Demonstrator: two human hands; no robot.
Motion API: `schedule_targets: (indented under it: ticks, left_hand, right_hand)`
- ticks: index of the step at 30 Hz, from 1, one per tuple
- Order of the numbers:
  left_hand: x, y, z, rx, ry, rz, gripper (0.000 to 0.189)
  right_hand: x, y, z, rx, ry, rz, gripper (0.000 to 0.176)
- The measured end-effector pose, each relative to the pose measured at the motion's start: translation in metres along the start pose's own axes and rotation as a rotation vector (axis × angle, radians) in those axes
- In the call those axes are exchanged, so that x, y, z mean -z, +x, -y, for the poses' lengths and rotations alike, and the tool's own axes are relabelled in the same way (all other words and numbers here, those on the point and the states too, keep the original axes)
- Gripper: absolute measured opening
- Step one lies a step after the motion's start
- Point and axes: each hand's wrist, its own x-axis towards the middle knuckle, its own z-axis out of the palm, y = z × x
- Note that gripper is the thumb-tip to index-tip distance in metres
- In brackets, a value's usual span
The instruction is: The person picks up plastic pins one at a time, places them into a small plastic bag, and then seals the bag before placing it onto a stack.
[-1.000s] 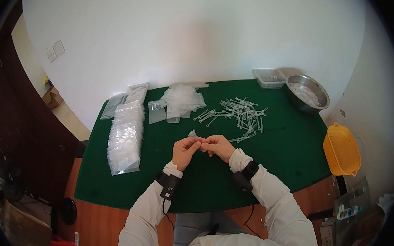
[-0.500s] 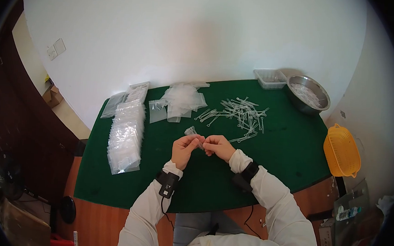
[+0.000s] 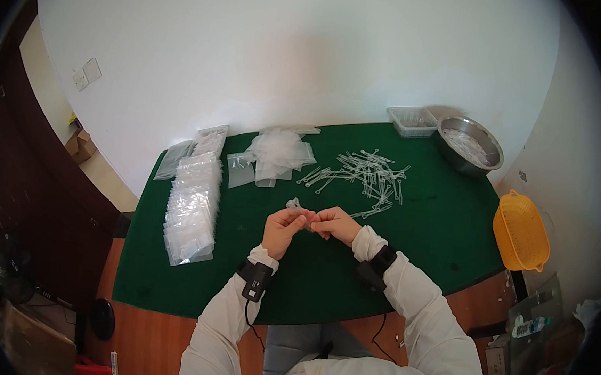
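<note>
At the left of the green tabletop point(image 3: 141, 274), a row of overlapped clear bags point(image 3: 191, 211) runs from near the wall toward me. The film is glossy; I judge it light, limp and apt to slide, so I would lift each bag by one edge.

Next to the right lies a loose pile of flat bags point(image 3: 275, 151). Expect thin sheets to cling; separate by a corner.

My left hand point(image 3: 282, 232) pinches a small clear plastic piece point(image 3: 293, 202) between thumb and fingers — one crumpled-looking end projects past the fingertips, away from me. The piece is located between my hands, in front of me at the table's middle. Rate it as very light and soft; hold near an edge, with low pressure.

My right hand point(image 3: 337, 226) has its fingers bent, tips against those of the left. Whether it grips the same piece I cannot tell; the contact is hidden.

Farther right lie scattered clear sticks point(image 3: 370, 173) with looped ends. They look slim and stiff, possibly brittle — take hold at mid-shaft, without bending.

Beyond these stand a clear tray point(image 3: 412, 131), a metal bowl point(image 3: 451, 148) holding similar-looking clear pieces, and a yellow basket point(image 3: 520, 234).
</note>
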Motion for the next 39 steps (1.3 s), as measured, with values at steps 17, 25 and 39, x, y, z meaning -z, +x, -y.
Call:
schedule_targets:
  ticks: [17,25,39]
  left_hand:
    - [0.005,0.002,0.007,0.076,0.138,-0.007,0.019]
    - [0.006,0.001,0.017,0.062,0.289,0.093,0.017]
    - [0.005,0.000,0.018,-0.023,0.460,0.126,0.017]
  right_hand:
    - [-0.017,0.003,-0.012,0.283,-0.329,-0.333,0.011]
    - [-0.027,-0.006,0.007,0.580,-0.536,-0.440,0.017]
    - [-0.044,-0.013,0.032,0.804,-0.781,-0.596,0.018]
